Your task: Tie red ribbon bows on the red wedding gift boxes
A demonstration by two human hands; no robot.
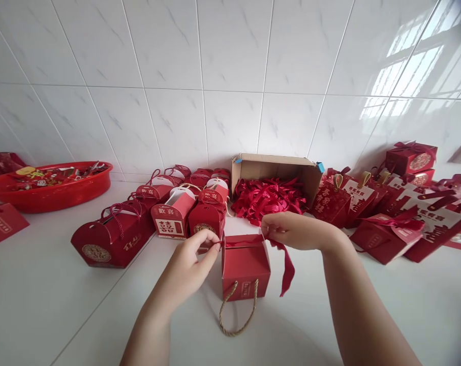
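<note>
- Here, a small red cardboard gift box [245, 269] stands upright at the middle of the white tiled counter [43, 305], its twisted beige rope handle [238, 315] lying on the surface toward the person.
- A red satin ribbon [287, 264] runs across the box top; its loose tail hangs down the right side.
- The left hand [194, 259] pinches the ribbon at the top left edge.
- The right hand [291, 231] pinches it at the top right.
- Just behind, an open brown cardboard carton [276, 168] lies on its side, spilling loose red ribbons [266, 198].
- Red handled gift boxes [116, 236] crowd the left; a round red plastic basin [51, 195] sits farther left.
- Flat red-and-white boxes [405, 213] pile up on the right.
- A glossy white tiled wall [215, 76] rises behind the counter and reflects a window at the upper right.
</note>
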